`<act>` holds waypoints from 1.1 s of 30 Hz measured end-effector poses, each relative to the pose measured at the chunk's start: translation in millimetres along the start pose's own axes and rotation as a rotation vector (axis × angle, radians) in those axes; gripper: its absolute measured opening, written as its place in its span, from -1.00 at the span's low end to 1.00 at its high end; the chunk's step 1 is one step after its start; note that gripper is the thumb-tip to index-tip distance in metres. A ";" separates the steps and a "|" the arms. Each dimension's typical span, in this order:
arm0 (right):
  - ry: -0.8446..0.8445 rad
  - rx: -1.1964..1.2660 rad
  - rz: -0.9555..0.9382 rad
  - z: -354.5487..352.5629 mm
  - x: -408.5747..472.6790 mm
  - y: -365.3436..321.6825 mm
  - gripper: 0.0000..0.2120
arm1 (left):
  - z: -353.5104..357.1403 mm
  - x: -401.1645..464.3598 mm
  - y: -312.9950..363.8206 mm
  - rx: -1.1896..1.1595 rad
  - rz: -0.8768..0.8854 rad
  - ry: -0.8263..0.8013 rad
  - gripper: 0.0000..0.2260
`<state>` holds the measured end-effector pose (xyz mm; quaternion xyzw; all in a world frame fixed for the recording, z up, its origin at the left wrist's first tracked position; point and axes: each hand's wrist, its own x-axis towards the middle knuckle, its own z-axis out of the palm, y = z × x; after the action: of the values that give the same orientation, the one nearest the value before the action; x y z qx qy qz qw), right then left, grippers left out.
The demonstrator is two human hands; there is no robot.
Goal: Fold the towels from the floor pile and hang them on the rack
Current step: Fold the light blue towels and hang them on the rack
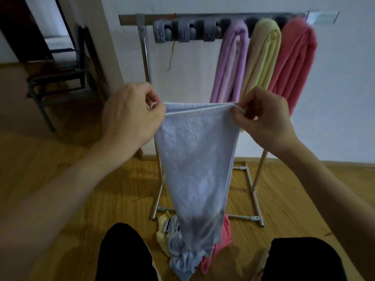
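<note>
A pale blue towel (pixel 194 159) hangs doubled in front of me, its top edges stretched level between my hands. My left hand (pixel 132 114) pinches the left corners and my right hand (pixel 265 116) pinches the right corners. Its lower end trails down onto the floor pile (pixel 223 236), where pink, yellow and blue towels lie bunched between my knees. Behind stands the metal rack (pixel 205 18), with grey clips along its top bar. Three folded towels hang from it: purple (pixel 231 63), yellow (pixel 261 57) and pink (pixel 294 63).
The rack's tubular base (pixel 255 191) rests on the wooden floor against a white wall. A dark metal chair (pixel 60 78) stands at the left near a doorway. My knees in black trousers (pixel 123 252) frame the pile.
</note>
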<state>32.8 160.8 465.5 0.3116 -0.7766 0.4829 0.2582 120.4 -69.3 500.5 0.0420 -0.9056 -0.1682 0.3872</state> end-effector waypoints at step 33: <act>-0.149 -0.266 -0.011 39.4 -6.8 4.0 -0.81 | -5.3 -14.6 18.8 -0.110 0.478 -0.906 -0.70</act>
<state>30.5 127.9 442.6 0.3139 -0.8489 0.3500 0.2414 135.4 -50.1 500.3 -0.2634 -0.9566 -0.1236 -0.0147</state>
